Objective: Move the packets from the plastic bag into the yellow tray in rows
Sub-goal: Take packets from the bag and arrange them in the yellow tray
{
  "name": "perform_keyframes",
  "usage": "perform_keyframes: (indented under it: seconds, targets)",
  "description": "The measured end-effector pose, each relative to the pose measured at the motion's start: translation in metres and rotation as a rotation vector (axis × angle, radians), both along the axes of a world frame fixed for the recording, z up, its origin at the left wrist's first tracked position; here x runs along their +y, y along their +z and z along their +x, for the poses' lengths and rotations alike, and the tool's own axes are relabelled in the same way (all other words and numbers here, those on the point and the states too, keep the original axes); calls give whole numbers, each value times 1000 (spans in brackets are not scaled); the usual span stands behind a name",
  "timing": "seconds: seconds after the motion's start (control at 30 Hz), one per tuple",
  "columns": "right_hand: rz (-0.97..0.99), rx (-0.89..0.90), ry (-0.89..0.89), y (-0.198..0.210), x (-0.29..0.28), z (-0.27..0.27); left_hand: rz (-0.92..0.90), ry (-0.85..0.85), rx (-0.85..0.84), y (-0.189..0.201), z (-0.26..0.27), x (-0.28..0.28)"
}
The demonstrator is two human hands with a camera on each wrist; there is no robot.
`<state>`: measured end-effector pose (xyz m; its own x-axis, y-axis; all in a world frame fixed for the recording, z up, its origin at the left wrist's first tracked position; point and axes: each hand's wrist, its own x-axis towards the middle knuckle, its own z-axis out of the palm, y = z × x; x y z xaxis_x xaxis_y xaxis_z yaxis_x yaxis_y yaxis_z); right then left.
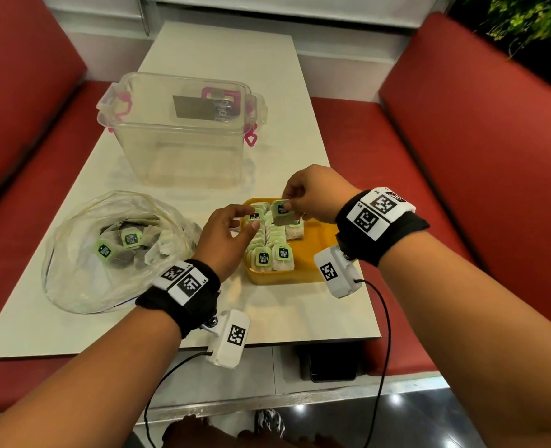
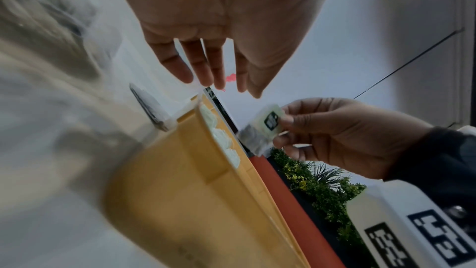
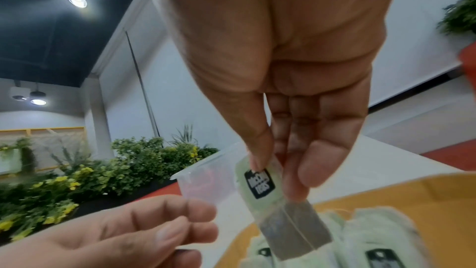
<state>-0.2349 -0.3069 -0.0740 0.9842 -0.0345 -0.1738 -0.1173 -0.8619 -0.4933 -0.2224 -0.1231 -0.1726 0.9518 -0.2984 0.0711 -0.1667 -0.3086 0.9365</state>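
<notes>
Over the yellow tray [image 1: 313,250]: placing step in hand, one packet [image 1: 282,211] held above the rows.
Head view: I see my right hand [image 1: 316,195] pinching that packet at the tray's far end; my left hand [image 1: 225,237] hovers beside the rows, and more packets wait in the plastic bag [image 1: 73,253]. Left wrist view: left fingers [image 2: 180,64] straight, holding nothing. Right wrist view: thumb and fingers clamp the packet's tag. Next, I judge, lower it upright into line.

The left hand [image 1: 228,232] hides the near-left corner of the yellow tray [image 1: 313,250] and part of the packet rows [image 1: 269,244]. In the left wrist view the tray's near wall is blurred. In the right wrist view the tray's packets are smeared and cut off by the bottom edge, their labels unreadable.
</notes>
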Motion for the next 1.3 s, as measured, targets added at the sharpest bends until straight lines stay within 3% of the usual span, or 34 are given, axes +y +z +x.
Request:
perform_keyframes:
  seconds: [0.2, 0.4, 0.57, 1.03, 1.2, 1.3]
  targets:
    - [20, 202, -219, -26, -24, 7, 13, -2, 53, -8, -2, 4]
    - [52, 347, -272, -46, -23, 19, 44, -36, 173, -9, -4, 6]
    - [113, 250, -331, -52, -26, 22, 26, -41, 248, -9, -6, 7]
    - [156, 253, -377, -64, -35, 25, 31, -20, 301, -6, -8, 9]
    - [98, 223, -384, -63, -38, 23, 48, -3, 323, -2, -9, 5]
    - [-74, 208, -308, -55, -25, 24, 134, -24, 272, 6, -9, 2]
